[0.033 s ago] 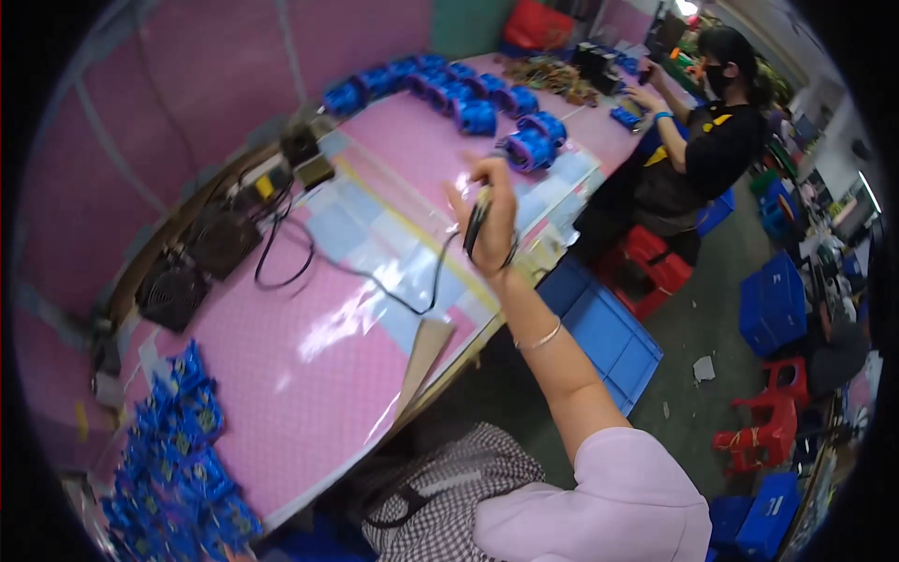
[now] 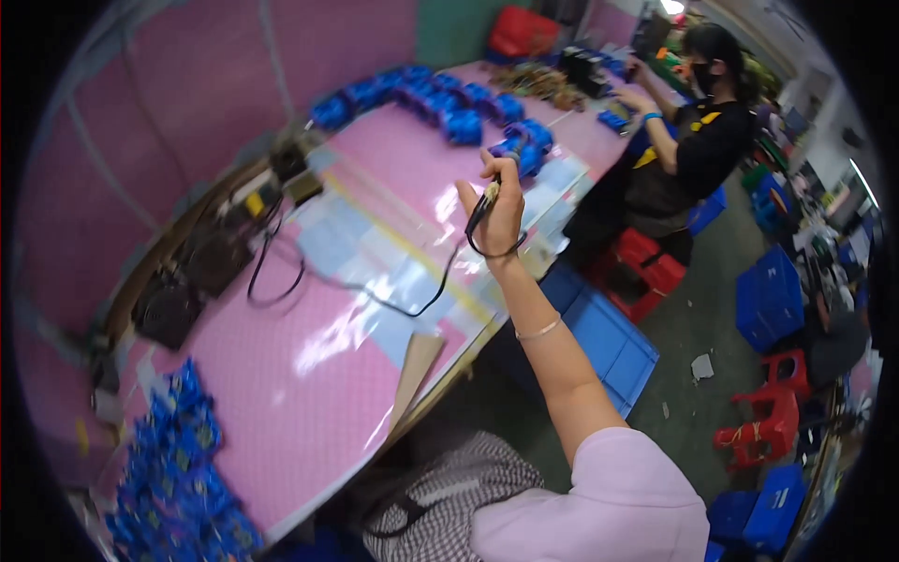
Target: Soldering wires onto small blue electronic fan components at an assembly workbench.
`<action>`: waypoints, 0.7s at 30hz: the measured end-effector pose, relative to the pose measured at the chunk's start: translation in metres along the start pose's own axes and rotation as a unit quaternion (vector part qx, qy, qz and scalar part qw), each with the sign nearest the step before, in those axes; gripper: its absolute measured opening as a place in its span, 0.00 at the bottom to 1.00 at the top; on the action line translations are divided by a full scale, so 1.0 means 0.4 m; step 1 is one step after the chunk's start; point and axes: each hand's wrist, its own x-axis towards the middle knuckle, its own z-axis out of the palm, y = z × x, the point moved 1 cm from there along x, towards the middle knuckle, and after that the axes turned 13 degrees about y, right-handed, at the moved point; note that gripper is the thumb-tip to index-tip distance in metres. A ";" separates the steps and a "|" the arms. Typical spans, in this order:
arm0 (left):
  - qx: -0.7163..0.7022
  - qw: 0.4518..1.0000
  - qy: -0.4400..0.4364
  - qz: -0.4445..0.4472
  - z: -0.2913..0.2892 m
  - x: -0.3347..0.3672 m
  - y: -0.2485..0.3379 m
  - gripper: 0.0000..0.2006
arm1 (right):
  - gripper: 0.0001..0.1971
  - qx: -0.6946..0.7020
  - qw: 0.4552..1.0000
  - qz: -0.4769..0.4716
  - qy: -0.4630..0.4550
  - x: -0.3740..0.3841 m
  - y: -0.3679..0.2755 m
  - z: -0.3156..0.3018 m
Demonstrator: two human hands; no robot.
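Note:
Stretched out over the far right part of the pink table, my right hand (image 2: pixel 504 211) holds a black cable (image 2: pixel 433 302) with a small tan piece on it. The cable loops by my wrist and trails back across the table toward the far left edge. Just beyond my fingertips stand shiny blue, rounded things (image 2: pixel 530 142); whether I touch them I cannot tell. More blue rounded things (image 2: pixel 463 126) line up farther back to the left. My left hand is out of view. Near left lies a pile of shiny blue, crumpled-looking pieces (image 2: pixel 183 450).
Dark boxy devices (image 2: pixel 170 307) line the table's left edge. A brown wedge-shaped piece (image 2: pixel 415 370) lies by the near edge. Blue crates (image 2: pixel 609 342) and a red stool (image 2: pixel 640 272) stand right of the table. A co-worker (image 2: pixel 707 140) handles small blue things at the far end.
My right hand has shifted slightly toward the blue rounded things, and its palm side with the tan piece shows more. The view has also turned a little.

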 end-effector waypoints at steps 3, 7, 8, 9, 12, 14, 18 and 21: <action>-0.412 0.838 -0.207 -0.291 -0.015 -0.017 -0.198 0.22 | 0.31 -0.171 0.985 -0.030 0.008 0.064 0.208 -0.033; -0.558 0.591 -0.296 -0.502 0.148 -0.042 -0.009 0.23 | 0.24 -0.170 0.985 -0.037 -0.020 0.062 0.402 -0.051; -0.614 0.484 -0.314 -0.539 0.179 -0.047 0.014 0.22 | 0.21 -0.183 0.982 -0.028 -0.047 0.062 0.392 -0.059; -0.562 0.553 -0.294 -0.540 0.195 -0.043 0.032 0.21 | 0.19 -0.176 0.982 -0.054 -0.028 0.055 0.379 -0.064; -0.584 0.494 -0.287 -0.577 0.241 -0.010 0.111 0.18 | 0.21 -0.063 0.992 0.081 -0.069 -0.021 0.186 -0.040; -0.569 0.511 -0.311 -0.564 0.255 0.009 0.164 0.13 | 0.19 0.058 0.983 0.107 -0.134 -0.114 0.000 -0.029; -0.213 0.852 -0.352 -0.322 0.320 -0.018 0.169 0.09 | 0.19 0.216 0.915 0.156 -0.304 -0.339 -0.279 -0.008; -0.097 0.952 -0.273 -0.104 0.315 -0.042 0.117 0.07 | 0.18 0.261 0.882 0.115 -0.375 -0.446 -0.393 0.012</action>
